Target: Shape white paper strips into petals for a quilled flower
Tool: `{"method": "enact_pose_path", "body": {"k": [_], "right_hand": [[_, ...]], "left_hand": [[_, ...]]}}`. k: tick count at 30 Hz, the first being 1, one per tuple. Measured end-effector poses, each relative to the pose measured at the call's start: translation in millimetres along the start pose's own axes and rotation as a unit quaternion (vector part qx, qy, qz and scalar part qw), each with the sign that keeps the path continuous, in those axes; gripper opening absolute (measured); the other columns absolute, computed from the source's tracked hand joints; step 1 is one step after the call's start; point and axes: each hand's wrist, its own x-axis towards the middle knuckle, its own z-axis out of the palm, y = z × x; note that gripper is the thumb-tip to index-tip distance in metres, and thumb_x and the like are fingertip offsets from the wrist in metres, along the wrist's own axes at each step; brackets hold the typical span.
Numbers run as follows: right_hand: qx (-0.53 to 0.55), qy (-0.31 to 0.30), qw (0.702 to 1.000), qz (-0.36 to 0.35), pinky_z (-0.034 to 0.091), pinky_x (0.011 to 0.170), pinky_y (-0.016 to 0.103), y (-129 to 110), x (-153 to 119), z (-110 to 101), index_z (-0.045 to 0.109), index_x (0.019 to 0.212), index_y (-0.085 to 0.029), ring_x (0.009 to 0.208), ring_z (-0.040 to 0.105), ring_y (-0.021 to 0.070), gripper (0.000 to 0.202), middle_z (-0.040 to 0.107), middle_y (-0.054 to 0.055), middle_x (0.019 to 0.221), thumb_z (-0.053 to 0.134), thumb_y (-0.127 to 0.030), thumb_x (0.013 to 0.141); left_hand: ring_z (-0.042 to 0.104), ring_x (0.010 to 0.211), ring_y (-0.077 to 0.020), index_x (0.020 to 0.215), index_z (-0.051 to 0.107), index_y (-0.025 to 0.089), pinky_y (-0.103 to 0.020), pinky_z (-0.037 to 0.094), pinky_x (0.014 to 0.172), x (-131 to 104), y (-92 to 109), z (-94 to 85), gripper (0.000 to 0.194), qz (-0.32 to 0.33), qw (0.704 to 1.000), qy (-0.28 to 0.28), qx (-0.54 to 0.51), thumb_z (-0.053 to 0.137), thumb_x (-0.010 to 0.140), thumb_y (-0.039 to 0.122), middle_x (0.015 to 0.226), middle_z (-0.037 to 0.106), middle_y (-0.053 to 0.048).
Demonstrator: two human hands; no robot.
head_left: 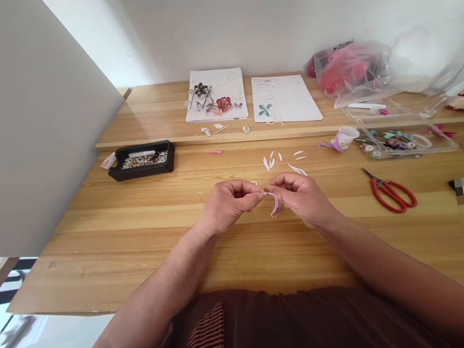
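Both hands meet over the near middle of the wooden table, fingertips almost touching. Between them is a thin lilac thread-like strand point(275, 203), which curls down below the fingers and ends in a small pale loop. My left hand point(232, 202) is closed in a pinch at the strand's upper end. My right hand point(298, 194) pinches it as well, thumb against forefinger. What exactly sits between the fingertips is too small to make out. Just beyond the right hand lie several slim white petal-shaped pieces point(271, 162).
Red-handled pliers point(391, 191) lie to the right. A black tray of beads point(141, 160) stands at left. Farther right are a clear box of beads point(405, 139) and lilac thread point(332, 144) by a white cup. Paper stacks point(286, 99) with wire flowers rest on the raised back shelf.
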Motion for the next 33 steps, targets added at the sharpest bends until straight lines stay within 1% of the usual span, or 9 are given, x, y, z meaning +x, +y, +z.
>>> {"method": "enact_pose_path", "body": {"k": [2,6,11,15,17,21,25,29,33], "right_hand": [[0.026,-0.004,0.999,0.02,0.043,0.048,0.024,2.0,-2.6,2.2,0.065,0.071,-0.019,0.051,0.052,0.0101,0.028,0.059,-0.002,0.06,0.081,-0.042,0.071],[0.003,-0.014,0.999,0.032,0.03,0.04,0.021,1.8,-8.8,7.1,0.063,0.067,-0.018,0.041,0.04,0.0057,0.028,0.058,-0.003,0.056,0.079,-0.04,0.073],[-0.067,-0.044,0.997,0.009,0.036,0.043,0.023,-1.3,-15.4,10.1,0.065,0.07,-0.018,0.044,0.045,0.0075,0.026,0.065,0.0,0.065,0.073,-0.041,0.08],[-0.152,-0.039,0.986,-0.053,0.037,0.047,0.024,-8.8,-24.5,11.1,0.066,0.07,-0.018,0.049,0.045,0.0088,0.024,0.061,-0.001,0.061,0.068,-0.036,0.085],[-0.195,-0.013,0.974,-0.111,0.036,0.048,0.024,-13.1,-28.9,10.8,0.066,0.071,-0.018,0.05,0.045,0.0093,0.02,0.059,-0.001,0.06,0.067,-0.032,0.086],[-0.239,0.033,0.947,-0.212,0.042,0.053,0.024,-20.0,-31.9,7.3,0.069,0.079,-0.019,0.054,0.053,0.0114,0.01,0.064,0.0,0.063,0.066,-0.025,0.087],[-0.251,0.063,0.927,-0.271,0.041,0.051,0.025,-24.2,-26.5,3.1,0.07,0.081,-0.02,0.05,0.051,0.0104,0.006,0.063,-0.002,0.061,0.067,-0.022,0.086],[-0.221,0.076,0.938,-0.257,0.035,0.047,0.024,-21.9,-14.9,0.5,0.069,0.079,-0.02,0.048,0.044,0.0089,0.008,0.057,-0.004,0.057,0.068,-0.025,0.086],[-0.152,0.065,0.974,-0.153,0.037,0.047,0.024,-10.8,-2.2,-3.1,0.068,0.074,-0.019,0.048,0.042,0.0091,0.014,0.053,-0.004,0.054,0.072,-0.031,0.082]], "left_hand": [[0.046,0.056,-0.0066,0.069,0.071,0.013,-0.023,0.035,0.056,3.2,-2.1,-0.2,0.022,0.016,0.999,0.037,-0.026,0.083,0.065,0.031,0.063,0.061,0.001],[0.048,0.055,-0.0063,0.069,0.071,0.013,-0.023,0.038,0.057,8.2,-6.5,0.4,0.023,0.028,0.993,0.094,-0.069,0.083,0.066,0.033,0.064,0.063,0.0],[0.053,0.058,-0.008,0.07,0.07,0.014,-0.022,0.042,0.058,11.4,-10.7,-1.2,0.025,0.048,0.983,0.153,-0.086,0.084,0.065,0.033,0.067,0.066,0.0],[0.056,0.062,-0.0095,0.074,0.071,0.014,-0.022,0.044,0.059,13.3,-12.7,-4.6,0.024,0.063,0.981,0.178,-0.036,0.082,0.068,0.035,0.072,0.069,-0.002],[0.057,0.062,-0.0101,0.075,0.071,0.013,-0.023,0.044,0.059,12.6,-11.0,-5.2,0.024,0.059,0.984,0.168,-0.002,0.081,0.068,0.034,0.072,0.07,-0.002],[0.057,0.063,-0.0111,0.073,0.07,0.013,-0.024,0.044,0.06,8.6,-6.2,-4.0,0.021,0.053,0.987,0.137,0.064,0.079,0.068,0.031,0.072,0.069,-0.003],[0.052,0.059,-0.0092,0.073,0.07,0.013,-0.023,0.039,0.056,4.4,-8.2,-2.3,0.019,0.037,0.99,0.057,0.121,0.077,0.07,0.031,0.068,0.065,-0.001],[0.052,0.06,-0.0089,0.074,0.07,0.014,-0.023,0.038,0.057,-0.1,-9.1,-0.1,0.018,0.018,0.994,-0.028,0.104,0.077,0.071,0.031,0.069,0.065,-0.001],[0.047,0.056,-0.0073,0.074,0.07,0.014,-0.023,0.036,0.056,-2.6,-3.3,1.7,0.019,0.004,0.998,-0.053,0.04,0.079,0.07,0.031,0.066,0.063,0.001]]}}
